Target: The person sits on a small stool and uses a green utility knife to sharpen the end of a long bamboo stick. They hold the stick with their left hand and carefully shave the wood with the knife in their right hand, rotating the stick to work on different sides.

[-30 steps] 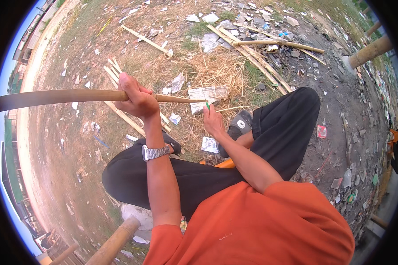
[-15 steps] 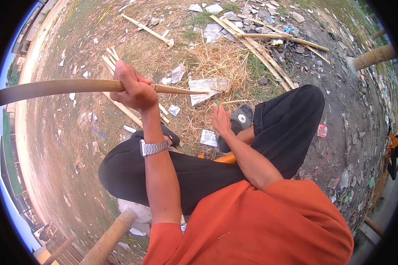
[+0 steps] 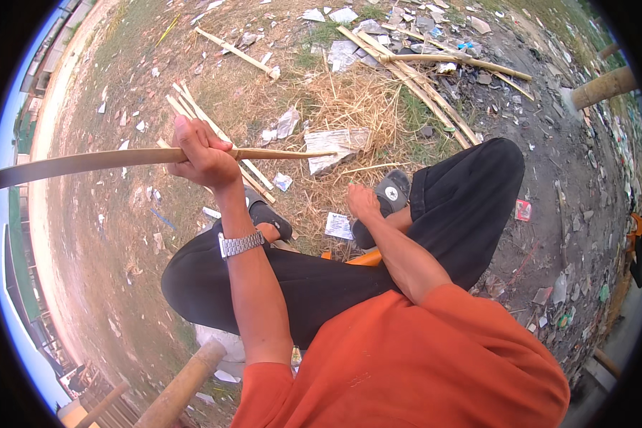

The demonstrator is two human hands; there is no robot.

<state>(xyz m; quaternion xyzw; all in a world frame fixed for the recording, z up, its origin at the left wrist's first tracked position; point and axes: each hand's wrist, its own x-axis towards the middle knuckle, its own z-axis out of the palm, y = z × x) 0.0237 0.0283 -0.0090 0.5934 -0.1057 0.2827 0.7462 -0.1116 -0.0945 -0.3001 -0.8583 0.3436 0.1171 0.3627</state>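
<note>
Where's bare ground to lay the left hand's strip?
Fairly bare: dirt between the upper-left stick and slat bundle; dark soil between right knee and bamboo post. Crowded: straw and pale flat sheet by the strip's tip, and crossed bamboo pieces amid rubble.

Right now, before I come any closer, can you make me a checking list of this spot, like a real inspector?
Surface: outdoor ground, brownish with dry grass, darker at the right.
Job's things: a long bamboo strip, its narrow end in front of a pale flat piece in this view.
Clutter: straw, a loose strip, a white card and many scraps.
Hands: left hand closed around the bamboo strip; right hand curled near a dark shoe, contents unclear.
Cables: nothing seen for certain; a thin blue line lies at left, kind unclear.
Surroundings: thick poles at lower left and right.
</note>
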